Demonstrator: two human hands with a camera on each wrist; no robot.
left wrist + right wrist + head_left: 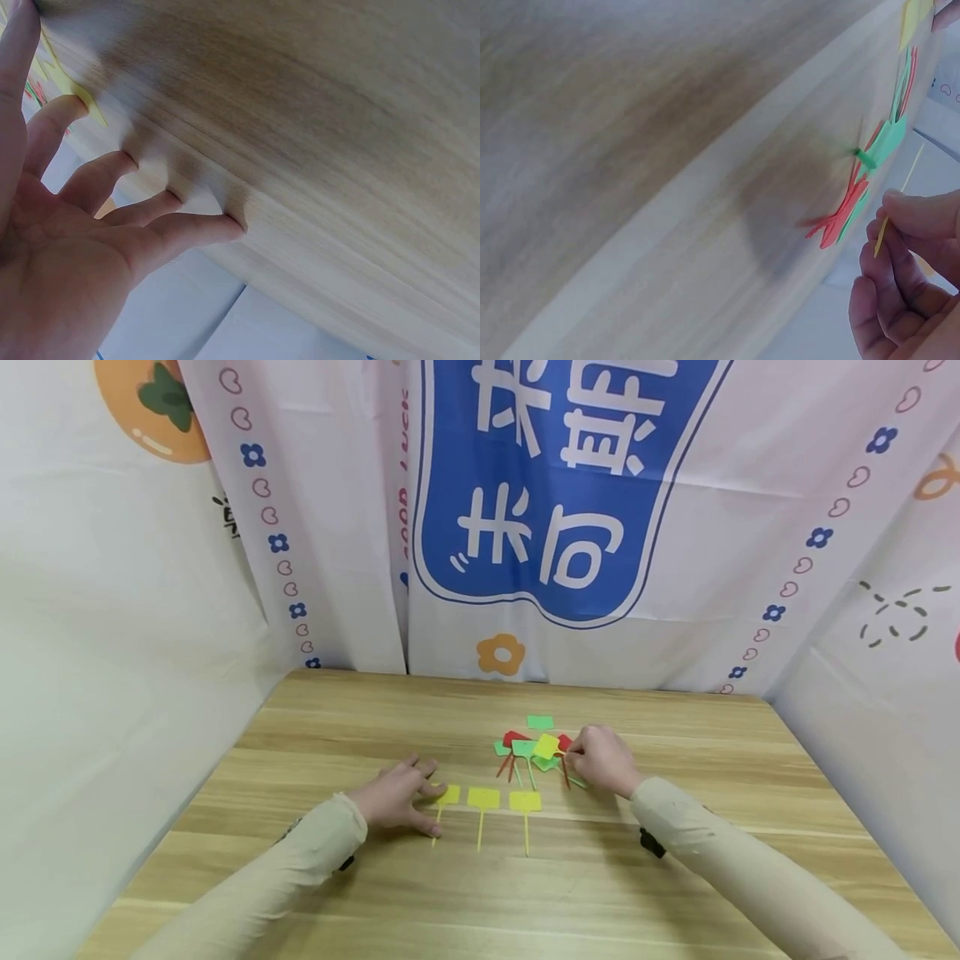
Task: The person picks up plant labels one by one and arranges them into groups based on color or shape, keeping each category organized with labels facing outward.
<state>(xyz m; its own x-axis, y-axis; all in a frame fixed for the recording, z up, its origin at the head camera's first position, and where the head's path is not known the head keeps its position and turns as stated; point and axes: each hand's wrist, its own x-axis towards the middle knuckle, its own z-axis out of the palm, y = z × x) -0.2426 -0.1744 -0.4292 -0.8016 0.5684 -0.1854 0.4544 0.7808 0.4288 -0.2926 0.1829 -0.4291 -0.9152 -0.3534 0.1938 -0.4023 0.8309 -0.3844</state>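
Three yellow T-shaped plant labels lie in a row, stems toward me: a left label [451,794], a middle label [483,798] and a right label [525,802]. My left hand [397,793] rests spread on the table, its index fingertip on the left label's head and its thumb near the stem. With thumb and fingers, my right hand [604,762] pinches the thin stem of another yellow label [547,746], its head over the pile. In the right wrist view this label's stem [880,241] shows between thumb and fingers.
Behind the row lies a loose pile with green labels [522,748] and red labels [515,739], stems overlapping. A separate green label [540,722] lies just beyond it. Printed curtains [345,527] hang around the wooden table [360,718] at the back and both sides.
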